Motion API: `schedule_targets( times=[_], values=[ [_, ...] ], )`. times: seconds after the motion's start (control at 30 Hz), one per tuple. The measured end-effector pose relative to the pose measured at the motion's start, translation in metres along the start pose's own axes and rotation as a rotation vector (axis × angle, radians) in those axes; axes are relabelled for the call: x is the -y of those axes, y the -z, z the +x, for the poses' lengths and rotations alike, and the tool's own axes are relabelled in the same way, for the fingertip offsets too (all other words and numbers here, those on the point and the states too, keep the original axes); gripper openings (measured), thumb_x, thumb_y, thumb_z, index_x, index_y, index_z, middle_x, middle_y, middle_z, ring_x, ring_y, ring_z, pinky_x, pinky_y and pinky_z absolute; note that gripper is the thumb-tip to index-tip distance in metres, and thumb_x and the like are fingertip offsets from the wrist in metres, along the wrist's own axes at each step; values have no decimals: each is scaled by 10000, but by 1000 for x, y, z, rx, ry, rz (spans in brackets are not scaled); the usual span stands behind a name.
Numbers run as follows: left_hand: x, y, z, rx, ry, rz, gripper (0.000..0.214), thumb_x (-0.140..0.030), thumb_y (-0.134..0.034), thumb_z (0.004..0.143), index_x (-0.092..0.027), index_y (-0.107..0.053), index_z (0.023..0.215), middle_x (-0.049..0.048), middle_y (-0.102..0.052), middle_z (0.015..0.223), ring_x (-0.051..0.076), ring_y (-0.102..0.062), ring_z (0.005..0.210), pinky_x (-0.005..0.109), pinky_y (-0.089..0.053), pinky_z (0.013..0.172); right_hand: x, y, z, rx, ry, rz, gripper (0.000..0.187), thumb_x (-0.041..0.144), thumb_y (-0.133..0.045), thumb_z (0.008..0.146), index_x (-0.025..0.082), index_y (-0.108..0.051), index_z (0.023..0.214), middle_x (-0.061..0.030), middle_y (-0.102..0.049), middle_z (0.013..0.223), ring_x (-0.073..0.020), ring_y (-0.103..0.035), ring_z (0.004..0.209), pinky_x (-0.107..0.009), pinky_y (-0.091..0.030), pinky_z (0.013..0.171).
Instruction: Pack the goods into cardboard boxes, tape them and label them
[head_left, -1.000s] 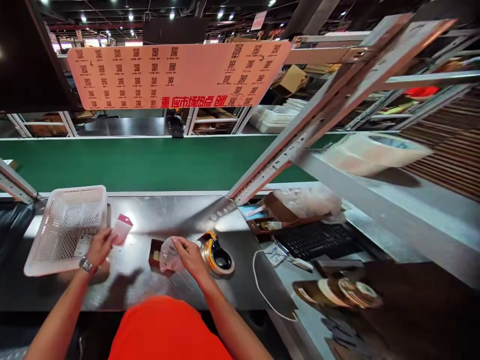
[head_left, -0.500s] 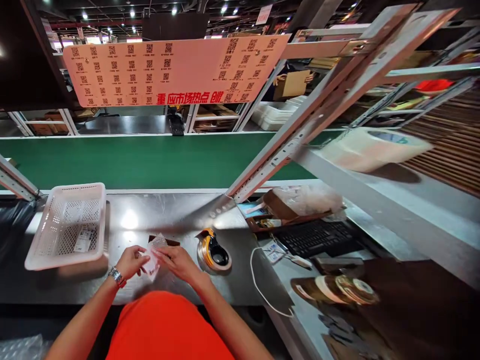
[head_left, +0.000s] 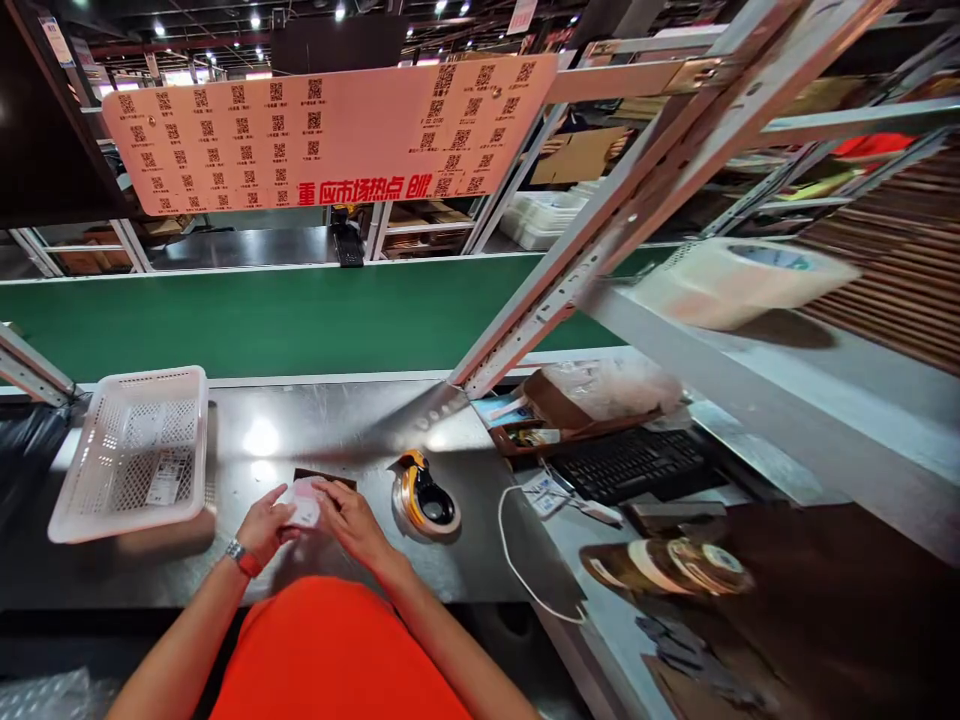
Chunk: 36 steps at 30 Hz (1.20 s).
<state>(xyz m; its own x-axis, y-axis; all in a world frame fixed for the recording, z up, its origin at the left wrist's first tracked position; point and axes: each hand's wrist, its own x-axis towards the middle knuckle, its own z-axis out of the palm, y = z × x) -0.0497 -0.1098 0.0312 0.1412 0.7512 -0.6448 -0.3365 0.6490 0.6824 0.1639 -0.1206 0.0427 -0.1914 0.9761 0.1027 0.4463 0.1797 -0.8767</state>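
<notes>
Both my hands meet over the steel worktable [head_left: 330, 430], close to my body. My left hand [head_left: 264, 523] and my right hand [head_left: 349, 518] together pinch a small pink packet in a clear bag [head_left: 306, 505], fingers closed on its edges. A small dark brown box [head_left: 324, 478] lies on the table just beyond the packet. An orange and black tape dispenser [head_left: 422, 495] stands right of my right hand. A watch with a red band sits on my left wrist.
A white mesh basket [head_left: 127, 455] with a label inside sits at the left. A green conveyor belt [head_left: 262, 315] runs behind the table. To the right lie a black keyboard [head_left: 634, 465], a white cable [head_left: 517, 560], tape rolls [head_left: 675, 565] and a slanted metal frame [head_left: 600, 240].
My left hand carried the pink packet from beside the basket to the centre, where my right hand with the clear bag joined it. Both hands now hold the bagged packet closer to me.
</notes>
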Motion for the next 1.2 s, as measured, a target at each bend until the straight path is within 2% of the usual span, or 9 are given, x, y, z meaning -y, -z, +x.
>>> schedule_targets(
  times=[0.17,0.37,0.53,0.67,0.73,0.87,1.0,1.1,1.2],
  values=[
    [11,-13,9,-11,-110,260,882,-73,-919,824,-127,-555,1625,-171,-484,629,107,-619,502,266,-633,606,8,-5,-3,153,151,50,526,621,-525,1141,258,-906,1154,-73,-851,936,-232,-756,850,-375,-619,858],
    [-9,-30,13,-92,-150,813,128,-256,-651,1030,-172,-742,1059,-68,-598,580,160,-607,499,265,-440,554,12,6,3,31,60,234,583,721,-576,1084,259,-918,1180,-110,-899,1105,-274,-819,1017,-418,-644,968],
    [-43,-37,5,-162,-448,1297,379,-304,-624,1037,-209,-651,671,42,-693,678,193,-644,722,304,-309,668,2,29,12,-111,-73,238,548,679,-627,1045,230,-915,1168,-118,-891,1124,-290,-807,1060,-446,-636,1011],
    [-63,-45,-1,-144,-525,1390,312,-290,-638,1005,-206,-723,717,62,-738,742,200,-617,748,322,-289,695,-2,43,8,-171,-56,108,510,620,-579,1077,236,-913,1095,-108,-831,1039,-269,-762,999,-436,-630,973],
    [-67,-54,0,-96,-549,1387,299,-270,-641,980,-200,-720,700,48,-714,720,189,-578,730,324,-291,699,-2,42,5,-185,-6,10,472,619,-680,1016,232,-890,1187,-140,-806,1212,-301,-750,1133,-476,-619,1058],
    [-66,-79,5,38,-553,1317,315,-249,-607,959,-196,-695,661,10,-628,651,171,-516,684,328,-310,689,-6,26,9,-96,47,-216,739,510,-930,789,224,-773,1452,-207,-754,1485,-403,-690,1322,-576,-565,1167],
    [-56,-79,14,182,-533,1241,175,-284,-687,916,-173,-821,897,7,-691,725,186,-599,711,313,-410,702,-29,16,22,-74,-109,-167,116,317,-737,881,239,-809,837,-82,-840,899,-262,-712,860,-381,-591,870],
    [-45,-52,23,225,-593,1153,382,-283,-772,896,-162,-827,1254,57,-792,913,232,-715,848,341,-545,848,-52,14,26,-107,-175,-96,300,390,-702,867,231,-669,615,1,-667,608,-189,-590,628,-298,-496,647],
    [-29,-22,34,159,-665,1237,300,-183,-756,911,-181,-852,1195,133,-823,1066,297,-777,1031,416,-588,1031,-69,5,24,-137,-198,-45,407,477,-643,912,228,-658,590,17,-594,543,-177,-555,558,-288,-446,572]
  ],
)
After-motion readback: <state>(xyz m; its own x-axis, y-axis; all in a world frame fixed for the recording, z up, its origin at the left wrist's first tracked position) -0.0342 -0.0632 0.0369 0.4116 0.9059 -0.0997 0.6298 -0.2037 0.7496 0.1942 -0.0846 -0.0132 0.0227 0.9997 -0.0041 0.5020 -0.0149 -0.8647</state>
